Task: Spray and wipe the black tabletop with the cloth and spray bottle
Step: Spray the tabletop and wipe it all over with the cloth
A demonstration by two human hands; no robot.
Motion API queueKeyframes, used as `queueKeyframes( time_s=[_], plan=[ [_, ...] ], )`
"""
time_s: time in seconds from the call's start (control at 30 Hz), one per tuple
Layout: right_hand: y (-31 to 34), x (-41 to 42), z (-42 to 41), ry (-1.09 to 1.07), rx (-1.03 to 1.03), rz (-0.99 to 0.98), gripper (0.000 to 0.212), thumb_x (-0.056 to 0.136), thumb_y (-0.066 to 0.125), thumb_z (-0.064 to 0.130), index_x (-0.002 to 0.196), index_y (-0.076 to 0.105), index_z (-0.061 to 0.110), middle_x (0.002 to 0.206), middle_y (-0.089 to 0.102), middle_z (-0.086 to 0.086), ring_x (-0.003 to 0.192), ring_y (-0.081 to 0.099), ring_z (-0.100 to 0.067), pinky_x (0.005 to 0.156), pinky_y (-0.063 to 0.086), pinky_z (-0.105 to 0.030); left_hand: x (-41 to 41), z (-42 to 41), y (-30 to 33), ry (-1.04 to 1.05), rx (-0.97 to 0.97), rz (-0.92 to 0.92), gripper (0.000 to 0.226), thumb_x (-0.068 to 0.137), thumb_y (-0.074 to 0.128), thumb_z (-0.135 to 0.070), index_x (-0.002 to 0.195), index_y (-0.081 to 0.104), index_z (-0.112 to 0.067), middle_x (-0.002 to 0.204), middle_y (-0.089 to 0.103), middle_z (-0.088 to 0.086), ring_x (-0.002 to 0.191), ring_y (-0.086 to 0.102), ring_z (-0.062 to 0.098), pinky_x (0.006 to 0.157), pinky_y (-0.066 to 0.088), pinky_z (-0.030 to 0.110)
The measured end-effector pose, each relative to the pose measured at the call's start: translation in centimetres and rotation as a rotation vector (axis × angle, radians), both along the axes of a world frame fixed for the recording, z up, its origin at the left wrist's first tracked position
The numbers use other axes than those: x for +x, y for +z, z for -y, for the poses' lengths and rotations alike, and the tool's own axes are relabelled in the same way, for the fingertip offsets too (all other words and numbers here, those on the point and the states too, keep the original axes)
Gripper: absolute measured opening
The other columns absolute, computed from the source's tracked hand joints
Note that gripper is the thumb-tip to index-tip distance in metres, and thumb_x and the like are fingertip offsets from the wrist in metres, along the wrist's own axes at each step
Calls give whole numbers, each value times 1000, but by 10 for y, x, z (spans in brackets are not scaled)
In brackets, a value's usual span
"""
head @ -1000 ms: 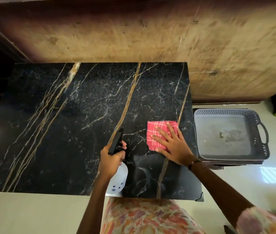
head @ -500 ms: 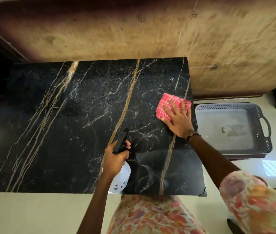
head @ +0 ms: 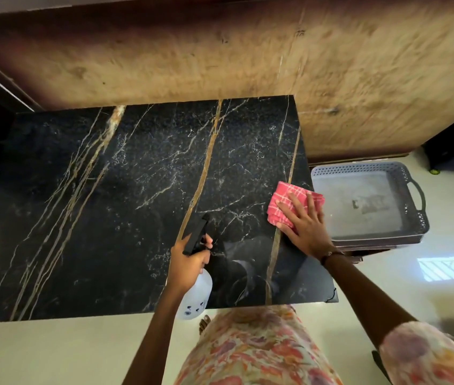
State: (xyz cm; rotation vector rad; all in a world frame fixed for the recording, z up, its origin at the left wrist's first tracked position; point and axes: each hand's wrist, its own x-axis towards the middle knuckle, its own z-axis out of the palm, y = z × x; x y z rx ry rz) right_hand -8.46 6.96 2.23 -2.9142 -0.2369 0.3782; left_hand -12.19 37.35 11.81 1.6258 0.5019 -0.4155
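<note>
1. The right hand (head: 307, 232) lies flat with its fingers (head: 289, 211) straight and spread, pressing the red checked cloth (head: 284, 202) onto the black tabletop (head: 109, 204).
2. The cloth is folded and sits at the tabletop's right edge, one corner reaching just past it.
3. The left hand (head: 188, 263) has its fingers curled around the neck of the spray bottle (head: 196, 295), gripping it, one fingertip at the black trigger head.
4. The bottle's black head points out over the tabletop; its translucent white body hangs at the near edge, tilted toward the person.
5. The tabletop is dark marble with gold and white veins, its far edge near a brown wall (head: 248, 56).
6. Just beside its right edge, lower down on the pale floor (head: 53, 354), stands a grey plastic basket (head: 414, 218) with a handle.
7. A floral garment (head: 248, 348) fills the lower part of the view.
</note>
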Motion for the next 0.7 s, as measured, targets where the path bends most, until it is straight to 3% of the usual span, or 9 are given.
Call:
queueKeyframes(
  time_s=[0.17,0.33,0.47,0.57,0.63,0.7],
  plan=[
    [-3,-38,-65,187,-34,67,58,95,20,62,146,26,35,156,23,-6,143,11,-44,111,14,-66,-18,-9,2,-23,-2,-1,33,70,43,22,80,63,-3,79,56,20,38,35,10,41,27,21],
    [-4,-119,-34,387,0,143,54,96,29,59,146,25,38,156,25,-2,145,11,-38,116,9,-57,-39,-22,1,4,-4,-21,36,70,43,20,78,65,-8,77,56,18,40,35,8,39,27,20],
    [4,-116,-1,188,-29,61,58,95,19,64,149,11,43,157,24,-4,146,6,-39,113,14,-64,-60,-34,4,20,-20,-24,35,69,43,20,80,64,-5,78,54,17,39,33,8,40,26,20],
    [6,-86,-36,-4,-21,-17,62,92,12,69,147,16,41,158,15,-2,144,4,-44,111,8,-69,-74,-43,2,14,0,-24,33,67,44,18,79,64,-6,76,53,16,40,33,9,40,26,20],
    [6,-69,-72,-6,-23,-11,67,89,7,70,147,19,38,157,13,-2,142,5,-47,110,2,-67,-83,-47,2,-1,9,-17,32,65,46,13,76,65,-9,74,53,15,41,33,9,40,26,20],
    [4,-64,-106,91,-51,4,70,89,2,69,147,23,37,157,17,-3,141,9,-48,111,5,-68,-90,-49,2,-8,19,-15,31,66,47,14,76,65,-8,71,53,14,42,33,9,40,27,21]
  ],
)
